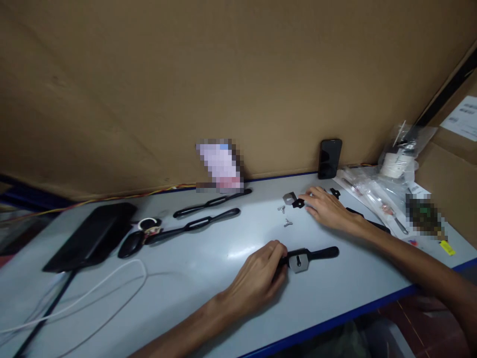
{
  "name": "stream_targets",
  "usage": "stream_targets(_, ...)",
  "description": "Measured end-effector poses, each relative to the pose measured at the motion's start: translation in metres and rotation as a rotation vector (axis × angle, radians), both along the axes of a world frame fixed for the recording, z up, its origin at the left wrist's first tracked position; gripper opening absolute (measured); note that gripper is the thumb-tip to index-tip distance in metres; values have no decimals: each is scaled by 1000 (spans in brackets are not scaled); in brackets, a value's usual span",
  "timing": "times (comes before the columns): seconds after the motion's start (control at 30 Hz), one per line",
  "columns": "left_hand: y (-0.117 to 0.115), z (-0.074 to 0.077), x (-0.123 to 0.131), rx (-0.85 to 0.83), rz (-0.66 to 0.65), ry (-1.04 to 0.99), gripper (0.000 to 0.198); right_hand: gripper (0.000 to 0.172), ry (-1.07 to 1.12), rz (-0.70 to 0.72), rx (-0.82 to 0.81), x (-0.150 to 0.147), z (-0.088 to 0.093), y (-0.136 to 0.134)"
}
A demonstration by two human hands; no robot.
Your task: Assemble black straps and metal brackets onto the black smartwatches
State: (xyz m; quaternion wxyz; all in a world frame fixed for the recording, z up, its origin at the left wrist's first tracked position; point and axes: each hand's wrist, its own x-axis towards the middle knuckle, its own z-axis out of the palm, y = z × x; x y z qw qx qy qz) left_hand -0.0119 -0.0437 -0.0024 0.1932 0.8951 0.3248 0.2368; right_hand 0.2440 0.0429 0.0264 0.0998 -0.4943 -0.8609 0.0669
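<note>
My left hand (263, 273) is closed around the left handle of a black spokeshave (323, 253) lying near the front of the table. A grey metal blade (299, 263) with a slot sits against the middle of its body. Farther back, my right hand (328, 209) has its fingertips pinched at a small black lever cap (298, 203). Beside that cap lies a loose grey blade (288, 198). Two silver thumb screws, a rear one (281, 209) and a front one (287, 223), rest to the left of my right hand. Another black cap (335, 193) shows just beyond it.
Two black spokeshave bodies, one behind (222, 201) and one in front (199, 223), lie at left-centre. A phone (330, 159) leans on the cardboard wall (238, 89). Plastic-wrapped items (372, 194) lie right. A black case (93, 233) and white cable (112, 268) occupy the left.
</note>
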Motion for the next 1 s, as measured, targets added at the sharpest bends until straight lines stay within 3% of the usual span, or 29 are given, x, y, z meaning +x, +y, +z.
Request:
stream_targets(0.2,0,0,0,-22,0,15,16,16,-50,-30,-7,-9,1,11)
stream_targets(0.3,0,0,-1,-18,1,3,15,4,78,-69,-70,-4,8,0)
stream_targets(0.37,0,0,-1,-15,3,-2,16,8,217,-69,-146,-2,17,-11)
stream_targets(0.47,0,0,-1,-15,3,-5,16,9,382,13,-278,-4,30,-33)
stream_targets(0.6,1,1,-1,-18,-1,-10,15,14,342,171,-403,-19,32,-58)
stream_targets(0.83,1,-1,-1,0,-6,2,16,15,233,221,-390,-33,19,-70)
stream_targets(0.93,0,-1,-1,-1,-6,-8,15,3,252,153,-300,-31,20,-64)
stream_targets(1.0,0,-1,-1,-5,0,-10,15,5,256,76,-224,-31,20,-55)
